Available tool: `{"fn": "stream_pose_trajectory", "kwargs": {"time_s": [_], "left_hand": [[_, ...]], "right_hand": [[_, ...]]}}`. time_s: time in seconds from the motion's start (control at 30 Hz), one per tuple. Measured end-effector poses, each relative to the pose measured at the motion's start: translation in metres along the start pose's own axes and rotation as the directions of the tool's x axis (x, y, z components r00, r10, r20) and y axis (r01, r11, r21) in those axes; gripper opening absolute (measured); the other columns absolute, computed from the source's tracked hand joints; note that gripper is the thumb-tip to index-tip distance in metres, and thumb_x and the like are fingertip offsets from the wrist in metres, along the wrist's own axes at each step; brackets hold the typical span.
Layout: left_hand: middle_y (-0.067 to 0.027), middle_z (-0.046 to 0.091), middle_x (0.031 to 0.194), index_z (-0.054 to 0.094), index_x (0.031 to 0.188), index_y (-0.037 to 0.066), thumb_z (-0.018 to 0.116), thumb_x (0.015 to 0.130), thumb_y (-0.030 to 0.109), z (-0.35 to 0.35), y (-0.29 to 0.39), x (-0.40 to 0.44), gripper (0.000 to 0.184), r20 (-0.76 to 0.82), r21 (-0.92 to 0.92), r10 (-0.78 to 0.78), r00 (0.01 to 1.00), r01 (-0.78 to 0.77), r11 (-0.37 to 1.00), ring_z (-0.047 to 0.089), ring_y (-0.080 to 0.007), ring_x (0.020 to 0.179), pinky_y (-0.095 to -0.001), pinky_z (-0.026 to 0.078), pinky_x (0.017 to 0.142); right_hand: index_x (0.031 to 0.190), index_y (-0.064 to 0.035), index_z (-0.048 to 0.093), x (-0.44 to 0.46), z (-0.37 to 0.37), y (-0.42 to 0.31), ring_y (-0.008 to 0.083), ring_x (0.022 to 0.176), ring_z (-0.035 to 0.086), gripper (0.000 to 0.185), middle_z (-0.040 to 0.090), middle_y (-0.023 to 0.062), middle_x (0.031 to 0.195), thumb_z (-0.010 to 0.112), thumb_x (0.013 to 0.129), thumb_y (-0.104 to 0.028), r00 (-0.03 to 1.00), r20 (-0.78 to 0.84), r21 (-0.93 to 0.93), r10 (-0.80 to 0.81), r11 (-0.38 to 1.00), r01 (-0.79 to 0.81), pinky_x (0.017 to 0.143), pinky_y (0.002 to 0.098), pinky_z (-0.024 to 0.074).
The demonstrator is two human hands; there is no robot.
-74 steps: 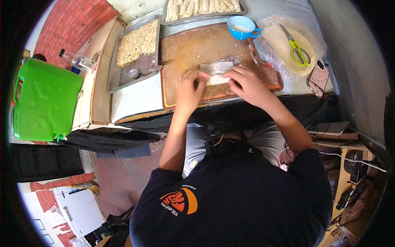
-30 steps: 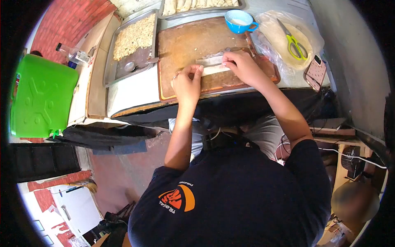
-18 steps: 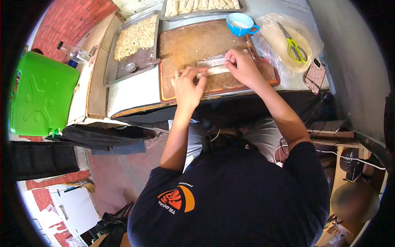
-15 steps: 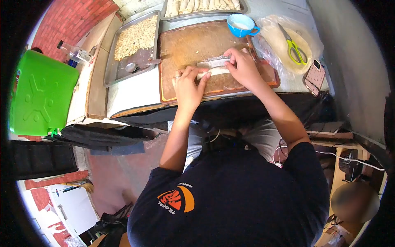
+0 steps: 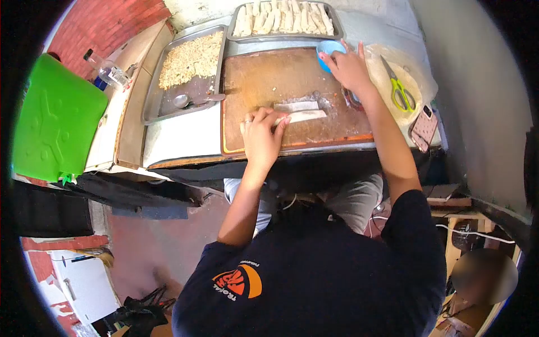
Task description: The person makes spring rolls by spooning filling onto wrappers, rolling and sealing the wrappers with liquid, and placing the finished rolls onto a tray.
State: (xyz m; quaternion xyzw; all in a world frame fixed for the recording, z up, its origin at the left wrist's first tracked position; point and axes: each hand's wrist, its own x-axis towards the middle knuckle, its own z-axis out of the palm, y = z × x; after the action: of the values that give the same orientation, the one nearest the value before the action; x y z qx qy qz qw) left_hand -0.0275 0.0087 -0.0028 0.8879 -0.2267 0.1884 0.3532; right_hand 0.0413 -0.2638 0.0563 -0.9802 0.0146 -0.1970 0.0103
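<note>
A partly rolled spring roll (image 5: 307, 115) lies on the brown cutting board (image 5: 258, 73), with a flat strip of wrapper (image 5: 297, 106) spread along its far side. My left hand (image 5: 261, 135) is closed over the roll's left end, fingers and thumb pressing on it. At the board's far right corner, my right hand (image 5: 353, 70) is over the blue cup (image 5: 324, 54), its fingers spread. One finger reaches to the cup's rim or inside; which one I cannot tell. The hand hides much of the cup and its contents.
On the left stands a tray of chopped filling (image 5: 191, 59) with a spoon (image 5: 182, 101). Behind the board, another tray (image 5: 286, 36) holds several finished rolls. To the right lie green-handled scissors (image 5: 400, 92) on a stack of wrappers (image 5: 412, 78), and a phone (image 5: 424, 130).
My right hand has left the roll and moved up and right to the blue cup, its fingers spreading. My left hand stays on the roll. The view has shifted slightly.
</note>
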Motion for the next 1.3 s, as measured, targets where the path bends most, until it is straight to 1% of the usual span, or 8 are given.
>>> {"fn": "stream_pose_trajectory", "kwargs": {"time_s": [0.17,0.27,0.47,0.57,0.7,0.8,0.93,1.3], "left_hand": [[-0.0011,0.064,0.095,0.076,0.093,0.016,0.072,0.084,0.028,0.003,-0.002,-0.002,0.016,-0.025,-0.006,0.011,1.000,-0.012,1.000,0.054,-0.0276,0.094,-0.0416,0.038,0.082],[-0.0039,0.064,0.092,0.075,0.093,0.014,0.072,0.085,0.029,0.002,0.000,-0.001,0.018,-0.040,0.033,0.027,0.999,-0.025,0.999,0.056,-0.0284,0.095,-0.0415,0.042,0.082],[-0.0021,0.065,0.096,0.076,0.093,0.016,0.072,0.084,0.028,0.006,-0.006,-0.003,0.015,-0.032,0.006,0.023,0.999,-0.023,1.000,0.055,-0.0277,0.096,-0.0422,0.038,0.083],[-0.0020,0.065,0.092,0.076,0.092,0.016,0.073,0.083,0.029,0.004,-0.003,-0.003,0.016,-0.059,0.016,0.032,0.998,-0.031,0.999,0.057,-0.0257,0.094,-0.0410,0.040,0.082],[-0.0011,0.065,0.093,0.076,0.093,0.017,0.073,0.083,0.028,0.004,-0.004,-0.003,0.015,-0.047,-0.010,0.022,0.999,-0.022,1.000,0.057,-0.0256,0.095,-0.0408,0.039,0.082],[-0.0018,0.065,0.096,0.076,0.094,0.017,0.072,0.083,0.027,0.004,-0.005,-0.003,0.015,-0.025,-0.030,0.015,1.000,-0.016,0.999,0.055,-0.0270,0.096,-0.0422,0.038,0.084],[-0.0018,0.065,0.096,0.076,0.095,0.018,0.072,0.084,0.028,0.004,-0.005,-0.003,0.016,-0.040,-0.022,0.026,0.999,-0.027,0.999,0.055,-0.0275,0.095,-0.0421,0.038,0.084],[-0.0018,0.064,0.096,0.076,0.093,0.017,0.072,0.083,0.027,0.005,-0.006,-0.004,0.015,-0.048,-0.025,0.023,0.999,-0.024,0.999,0.055,-0.0273,0.095,-0.0420,0.039,0.083]], "right_hand": [[0.109,-0.0029,0.067,-0.021,0.002,-0.005,0.0382,0.136,0.041,0.049,0.067,0.0239,0.110,0.049,0.098,-0.047,0.921,-0.388,0.212,-0.019,0.971,0.109,0.115,0.0580,0.0178],[0.113,-0.0030,0.064,-0.057,-0.004,-0.032,0.0398,0.135,0.041,0.043,0.067,0.0220,0.113,0.055,0.096,-0.041,0.966,-0.246,0.500,-0.074,0.845,0.192,0.115,0.0577,0.0197],[0.108,-0.0095,0.065,-0.098,0.007,-0.076,0.0370,0.129,0.048,0.031,0.069,0.0164,0.101,0.058,0.095,-0.037,0.891,-0.174,0.436,-0.420,0.778,0.452,0.112,0.0573,0.0238],[0.102,-0.0107,0.066,-0.099,-0.005,-0.052,0.0343,0.128,0.049,0.027,0.070,0.0147,0.099,0.058,0.095,-0.035,0.907,-0.157,0.251,-0.391,0.872,0.419,0.112,0.0567,0.0243],[0.104,-0.0115,0.069,-0.100,-0.004,-0.040,0.0331,0.132,0.045,0.027,0.068,0.0128,0.111,0.056,0.096,-0.034,0.955,-0.110,0.455,-0.277,0.840,0.296,0.113,0.0548,0.0234],[0.118,-0.0139,0.067,-0.091,-0.002,-0.055,0.0338,0.137,0.040,0.033,0.065,0.0106,0.123,0.051,0.099,-0.036,0.882,-0.012,0.501,-0.470,0.761,0.412,0.114,0.0548,0.0218],[0.137,-0.0173,0.056,-0.072,0.016,-0.078,0.0352,0.141,0.034,0.045,0.060,0.0084,0.132,0.038,0.103,-0.041,0.814,0.025,0.507,-0.580,0.709,0.490,0.118,0.0560,0.0169],[0.134,-0.0191,0.059,-0.084,-0.006,-0.002,0.0336,0.141,0.035,0.038,0.066,0.0095,0.121,0.046,0.101,-0.035,0.841,0.028,0.389,-0.540,0.781,0.488,0.117,0.0557,0.0194]]}}
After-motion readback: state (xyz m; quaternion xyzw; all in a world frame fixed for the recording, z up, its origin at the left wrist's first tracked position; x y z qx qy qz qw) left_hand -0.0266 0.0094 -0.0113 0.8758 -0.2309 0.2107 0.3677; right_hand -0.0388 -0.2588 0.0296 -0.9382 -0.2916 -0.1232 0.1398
